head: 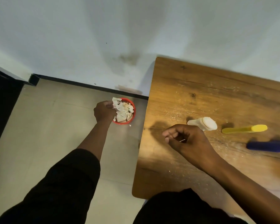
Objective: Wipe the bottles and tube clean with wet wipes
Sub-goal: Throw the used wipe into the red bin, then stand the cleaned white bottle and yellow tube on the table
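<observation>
1. The left hand (105, 111) reaches down off the left edge of the desk (200, 88) to a small red bin (131, 120) on the floor. Its fingers pinch a crumpled wet wipe (116, 103) at the bin's near-left rim, over a heap of other used wipes.
2. The right hand (187, 139) hovers over the desk near its left edge. Its fingers are loosely curled; a thin pale sliver shows at the fingertips, too small to name, so whether it holds anything I cannot tell.
3. A white bottle (204, 123) lies on its side just beyond the right hand's knuckles, nearly touching it in this view. Its long axis runs left to right, with the wide end to the right.
4. A yellow tube (244, 129) lies further right, on the same left-right axis, with its cap end toward the right edge.
5. A dark blue bottle (268, 146) lies nearer the front right, blurred and also lengthwise left to right.
6. All three lie to the right of the right hand, and the white bottle is closest. The left hand is well apart from them.
7. Judging by this, the used wipe is about to be dropped, and the right hand is far better placed to take up the next item.
</observation>
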